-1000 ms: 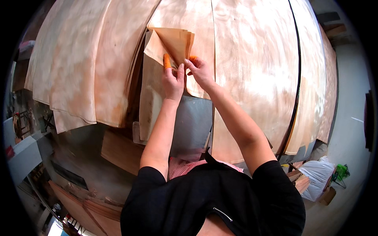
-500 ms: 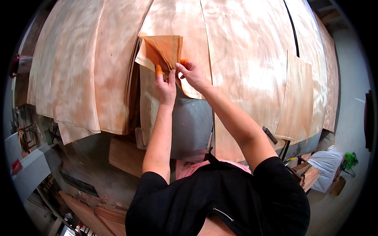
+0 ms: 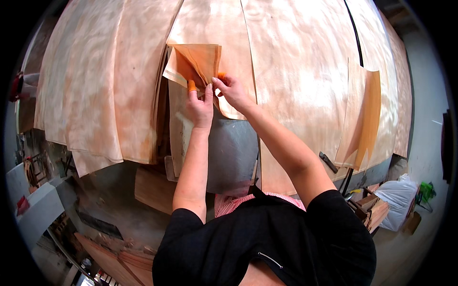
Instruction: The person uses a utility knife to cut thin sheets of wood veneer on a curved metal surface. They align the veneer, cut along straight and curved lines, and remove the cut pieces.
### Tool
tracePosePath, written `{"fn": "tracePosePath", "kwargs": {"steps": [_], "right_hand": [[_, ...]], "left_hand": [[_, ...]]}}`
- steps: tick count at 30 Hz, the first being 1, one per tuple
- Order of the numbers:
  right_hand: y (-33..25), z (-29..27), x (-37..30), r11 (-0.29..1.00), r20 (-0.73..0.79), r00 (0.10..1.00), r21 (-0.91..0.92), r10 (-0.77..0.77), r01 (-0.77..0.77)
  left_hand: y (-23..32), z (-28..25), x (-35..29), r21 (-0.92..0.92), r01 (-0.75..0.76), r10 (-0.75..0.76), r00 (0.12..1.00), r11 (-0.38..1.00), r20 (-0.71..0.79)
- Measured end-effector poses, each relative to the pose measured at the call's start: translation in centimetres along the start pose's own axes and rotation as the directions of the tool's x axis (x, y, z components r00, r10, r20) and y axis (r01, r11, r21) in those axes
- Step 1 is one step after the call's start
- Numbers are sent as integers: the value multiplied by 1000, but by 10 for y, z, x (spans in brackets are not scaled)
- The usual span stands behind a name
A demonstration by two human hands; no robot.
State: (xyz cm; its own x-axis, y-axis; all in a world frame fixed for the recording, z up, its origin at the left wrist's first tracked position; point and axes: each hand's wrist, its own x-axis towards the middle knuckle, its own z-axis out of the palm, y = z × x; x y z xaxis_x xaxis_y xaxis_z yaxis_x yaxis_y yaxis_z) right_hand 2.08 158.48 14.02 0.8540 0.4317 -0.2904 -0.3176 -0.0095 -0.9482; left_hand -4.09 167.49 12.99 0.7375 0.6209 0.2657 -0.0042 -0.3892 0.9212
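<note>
Both my hands pinch a thin orange-brown wood veneer sheet (image 3: 206, 56), which is bent into a fold with its upper part fanned open. My left hand (image 3: 201, 110) grips the fold from below, thumb up against it. Close beside it, my right hand (image 3: 231, 90) holds the sheet's right side between thumb and fingers. An orange finger cover (image 3: 192, 86) is on a left finger, and another orange cover (image 3: 221, 76) is on a right finger. A lower corner of the sheet curves down over a dark grey surface (image 3: 231, 152).
Large pale veneer sheets (image 3: 300, 86) cover the broad work surface. A narrow loose veneer strip (image 3: 355, 114) lies at the right, its edge curled. A small dark tool (image 3: 328, 162) rests near the front edge. On the floor at right stands a white sack (image 3: 397, 195).
The right edge of the loose strip at the right has curled up. My hands stay nearly in place, still pinching the folded veneer sheet.
</note>
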Motion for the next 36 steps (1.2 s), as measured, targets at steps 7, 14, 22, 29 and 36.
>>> {"fn": "tracePosePath", "kwargs": {"steps": [7,14,22,29,36], "right_hand": [[3,-1,-1,999,-13,999,33,36,-36],[2,-1,-1,1000,-7,1000,14,24,-24],[8,1,-1,999,-22,1000,43,8,-7],[11,2,0,1000,-7,1000,0,2,-2],[13,3,-2,1000,-6,1000,21,21,-21]], "left_hand": [[-1,0,0,104,-34,33,999,994,6],[-5,-2,-1,-1,17,-17,999,1000,43],[-14,-1,-3,-165,-38,43,999,986,29],[-32,-4,-6,-153,-45,50,998,987,31],[-29,-5,-9,-173,24,-18,999,985,40]]}}
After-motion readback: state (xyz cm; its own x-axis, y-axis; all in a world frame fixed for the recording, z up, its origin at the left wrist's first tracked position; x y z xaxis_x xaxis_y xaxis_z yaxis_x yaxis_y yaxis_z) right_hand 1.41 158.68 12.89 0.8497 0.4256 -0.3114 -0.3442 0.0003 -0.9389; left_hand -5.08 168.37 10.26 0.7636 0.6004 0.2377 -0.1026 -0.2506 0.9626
